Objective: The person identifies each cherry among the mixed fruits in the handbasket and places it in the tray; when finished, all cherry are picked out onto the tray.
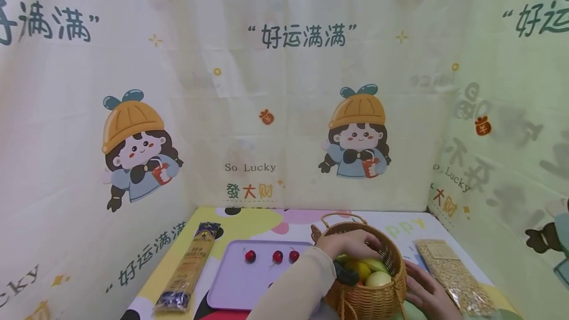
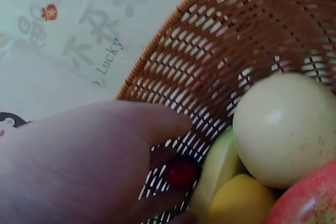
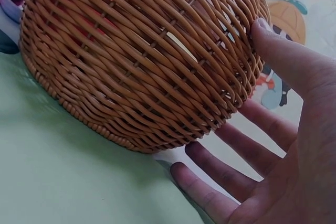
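Observation:
My left hand (image 1: 351, 244) reaches over the rim into a brown wicker basket (image 1: 373, 305) of fruit. In the left wrist view, a dark red cherry (image 2: 182, 173) lies between the thumb and the lower fingers, close to the woven wall, with a visible gap under the thumb. Beside it are a green-yellow banana-like fruit (image 2: 218, 174), a yellow fruit (image 2: 241, 203), a pale round fruit (image 2: 286, 129) and a red fruit (image 2: 310, 198). My right hand (image 3: 278, 145) touches the basket's outer side, thumb against the upper weave and fingers spread near the base.
A lilac tray (image 1: 235, 285) left of the basket bears cherries (image 1: 250, 256). Farther left lies a long pack of noodles (image 1: 188, 265). A clear bag of pale grains (image 1: 455, 275) lies to the right. Printed cloth (image 1: 302, 137) hangs behind and at both sides.

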Motion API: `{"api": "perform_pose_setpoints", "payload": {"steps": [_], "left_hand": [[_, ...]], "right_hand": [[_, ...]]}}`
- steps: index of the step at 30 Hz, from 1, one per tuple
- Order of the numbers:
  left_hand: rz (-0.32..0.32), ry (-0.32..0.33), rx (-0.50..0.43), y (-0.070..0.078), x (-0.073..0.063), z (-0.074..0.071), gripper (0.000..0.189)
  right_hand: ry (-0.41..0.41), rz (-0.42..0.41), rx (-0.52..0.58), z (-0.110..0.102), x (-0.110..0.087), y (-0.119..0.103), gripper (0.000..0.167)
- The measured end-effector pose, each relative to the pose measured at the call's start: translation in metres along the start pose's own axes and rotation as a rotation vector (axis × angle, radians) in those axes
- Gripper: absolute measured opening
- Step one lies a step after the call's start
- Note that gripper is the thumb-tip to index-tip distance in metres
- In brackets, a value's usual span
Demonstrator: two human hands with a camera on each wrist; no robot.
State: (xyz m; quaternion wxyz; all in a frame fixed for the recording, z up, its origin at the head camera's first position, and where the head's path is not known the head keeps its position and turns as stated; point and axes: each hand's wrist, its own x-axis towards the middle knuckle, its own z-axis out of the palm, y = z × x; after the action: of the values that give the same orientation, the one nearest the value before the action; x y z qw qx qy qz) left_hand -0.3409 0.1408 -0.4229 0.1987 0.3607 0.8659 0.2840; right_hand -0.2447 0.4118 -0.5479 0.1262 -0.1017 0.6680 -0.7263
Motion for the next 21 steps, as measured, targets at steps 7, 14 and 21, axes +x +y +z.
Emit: {"api": "perform_pose_setpoints", "payload": {"steps": [7, 14, 21], "left_hand": [[0.012, 0.058, 0.003, -0.0045, 0.0009, 0.0032, 0.029], [-0.045, 0.061, -0.047, -0.0065, -0.0033, 0.0072, 0.018], [-0.013, 0.015, -0.009, -0.0053, -0.0036, 0.0043, 0.020]], "right_hand": [[0.047, 0.013, -0.032, 0.0030, -0.0002, -0.0012, 0.034], [0.091, 0.050, -0.077, 0.0045, 0.0017, -0.0040, 0.060], [0.098, 0.058, -0.090, 0.0036, 0.0022, -0.0022, 0.059]]}}
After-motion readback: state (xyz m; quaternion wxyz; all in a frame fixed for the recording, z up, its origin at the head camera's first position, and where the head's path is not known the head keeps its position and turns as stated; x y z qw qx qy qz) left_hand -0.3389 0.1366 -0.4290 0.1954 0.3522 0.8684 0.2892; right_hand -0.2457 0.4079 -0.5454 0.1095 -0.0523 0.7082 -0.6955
